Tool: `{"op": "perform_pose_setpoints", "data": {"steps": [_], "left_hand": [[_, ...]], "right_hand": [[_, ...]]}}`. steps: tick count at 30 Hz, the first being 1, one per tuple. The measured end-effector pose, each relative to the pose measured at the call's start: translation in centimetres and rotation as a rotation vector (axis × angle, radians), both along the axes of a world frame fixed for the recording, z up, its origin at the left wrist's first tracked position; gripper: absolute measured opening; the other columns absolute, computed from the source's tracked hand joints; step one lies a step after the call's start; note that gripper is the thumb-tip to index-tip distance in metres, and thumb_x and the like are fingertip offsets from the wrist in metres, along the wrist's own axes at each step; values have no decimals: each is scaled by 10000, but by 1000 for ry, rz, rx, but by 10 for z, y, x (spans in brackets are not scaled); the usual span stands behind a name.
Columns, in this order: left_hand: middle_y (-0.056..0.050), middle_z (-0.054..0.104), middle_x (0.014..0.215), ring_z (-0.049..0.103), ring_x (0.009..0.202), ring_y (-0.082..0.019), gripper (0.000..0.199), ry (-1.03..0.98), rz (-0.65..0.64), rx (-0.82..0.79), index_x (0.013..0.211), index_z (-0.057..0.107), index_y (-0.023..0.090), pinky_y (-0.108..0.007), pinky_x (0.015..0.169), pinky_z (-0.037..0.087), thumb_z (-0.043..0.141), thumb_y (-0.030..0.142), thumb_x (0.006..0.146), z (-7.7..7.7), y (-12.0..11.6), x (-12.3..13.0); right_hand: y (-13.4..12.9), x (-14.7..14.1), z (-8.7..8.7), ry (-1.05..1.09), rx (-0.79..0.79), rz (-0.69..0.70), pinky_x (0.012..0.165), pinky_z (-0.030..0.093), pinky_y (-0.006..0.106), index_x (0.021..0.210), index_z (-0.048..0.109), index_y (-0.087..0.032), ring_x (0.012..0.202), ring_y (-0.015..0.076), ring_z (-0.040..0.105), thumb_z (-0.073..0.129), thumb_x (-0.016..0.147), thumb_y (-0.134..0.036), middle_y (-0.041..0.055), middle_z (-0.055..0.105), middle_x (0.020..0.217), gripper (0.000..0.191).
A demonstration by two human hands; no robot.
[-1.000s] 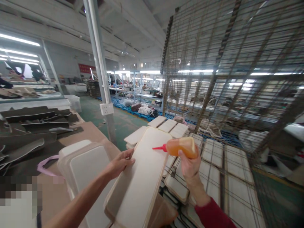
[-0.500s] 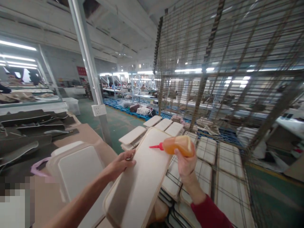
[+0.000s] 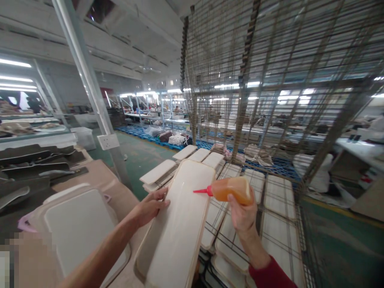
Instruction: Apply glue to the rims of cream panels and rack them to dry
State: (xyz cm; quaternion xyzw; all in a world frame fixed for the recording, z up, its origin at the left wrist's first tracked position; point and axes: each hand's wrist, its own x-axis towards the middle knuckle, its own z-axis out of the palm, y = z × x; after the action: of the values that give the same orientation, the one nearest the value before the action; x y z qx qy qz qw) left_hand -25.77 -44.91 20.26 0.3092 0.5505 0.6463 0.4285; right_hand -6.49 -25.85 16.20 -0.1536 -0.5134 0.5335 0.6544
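My left hand (image 3: 152,207) grips the left edge of a long white panel (image 3: 180,224) with rounded corners, which is tilted in front of me. My right hand (image 3: 244,214) is wrapped round a squeeze bottle (image 3: 231,190) of amber liquid, held on its side. Its red nozzle (image 3: 202,191) points left over the upper part of the panel; I cannot tell whether the tip touches it. A faint glossy streak shows on the panel's face. More white panels (image 3: 277,200) lie on a wire rack under and beyond my right hand.
To the left, a stack of larger white panels (image 3: 79,224) rests on a brown-covered table (image 3: 99,170), with dark grey pieces (image 3: 39,166) behind. A metal post (image 3: 90,76) with a socket box stands ahead. A raised wire rack (image 3: 270,80) looms at the right, over blue pallets (image 3: 135,133).
The view has turned slightly right. The bottle's nozzle has moved a little down and right relative to the panel. Both hands keep their hold.
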Motion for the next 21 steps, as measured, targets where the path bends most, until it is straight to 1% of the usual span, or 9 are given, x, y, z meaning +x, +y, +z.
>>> {"op": "perform_pose_setpoints", "data": {"steps": [4, 6, 8, 11, 13, 16, 17, 18, 21], "left_hand": [[-69, 725, 843, 674, 746, -227, 489, -23, 31, 0, 1025, 680, 136, -269, 651, 513, 794, 199, 554, -1, 21, 2], [-66, 725, 828, 673, 723, -226, 499, -16, 46, -10, 1029, 676, 135, -265, 622, 506, 794, 196, 548, -3, 30, 4], [-61, 724, 818, 671, 700, -222, 505, -8, 36, -21, 1047, 668, 142, -262, 600, 498, 787, 207, 560, -5, 38, 11], [-58, 721, 804, 671, 692, -222, 490, -27, -22, -42, 1039, 666, 148, -259, 592, 491, 779, 217, 567, -7, 51, 26], [-55, 717, 784, 670, 688, -223, 471, -44, -43, -63, 1016, 667, 148, -261, 591, 488, 775, 214, 562, -10, 62, 32], [-31, 695, 689, 651, 619, -206, 470, -59, 7, -122, 979, 662, 147, -254, 555, 470, 761, 161, 520, -22, 82, 25], [-22, 684, 657, 641, 591, -197, 463, -70, 40, -147, 957, 660, 147, -248, 537, 459, 747, 132, 502, -28, 91, 19], [-14, 673, 630, 630, 569, -190, 446, -87, 72, -172, 924, 656, 146, -245, 521, 449, 727, 103, 486, -35, 101, 11], [-1, 632, 562, 605, 522, -187, 347, -145, 118, -216, 784, 633, 141, -257, 500, 444, 637, 40, 452, -58, 138, -13]], "right_hand": [[-7, 24, -22, -89, 1, 200, 708, 579, 346, 1130, 589, -185, 803, 223, 677, 815, 593, -279, 75, 715, 975, 590], [-11, 35, -31, -128, 10, 247, 698, 586, 340, 1120, 603, -191, 821, 239, 685, 839, 548, -265, 76, 719, 979, 623], [-2, 39, -29, -112, -13, 180, 746, 580, 355, 1129, 597, -203, 870, 245, 679, 834, 556, -271, 76, 707, 1026, 624], [23, 38, -15, -20, -73, 21, 842, 549, 389, 1166, 557, -223, 919, 228, 660, 814, 589, -295, 62, 677, 1083, 636], [30, 39, -12, -8, -96, -2, 834, 552, 383, 1154, 558, -223, 906, 223, 664, 821, 571, -286, 56, 688, 1060, 643], [13, 45, -28, -63, -128, 162, 691, 592, 341, 1074, 614, -200, 788, 238, 696, 836, 524, -273, 60, 736, 926, 598], [6, 47, -35, -79, -132, 262, 674, 597, 336, 1062, 631, -191, 776, 250, 702, 853, 481, -270, 66, 742, 907, 627], [1, 50, -41, -75, -161, 282, 696, 595, 329, 1056, 641, -190, 804, 254, 704, 860, 467, -262, 70, 742, 933, 633], [11, 64, -42, 62, -347, 104, 734, 586, 305, 1117, 615, -211, 835, 224, 701, 837, 554, -280, 55, 737, 965, 609]]}}
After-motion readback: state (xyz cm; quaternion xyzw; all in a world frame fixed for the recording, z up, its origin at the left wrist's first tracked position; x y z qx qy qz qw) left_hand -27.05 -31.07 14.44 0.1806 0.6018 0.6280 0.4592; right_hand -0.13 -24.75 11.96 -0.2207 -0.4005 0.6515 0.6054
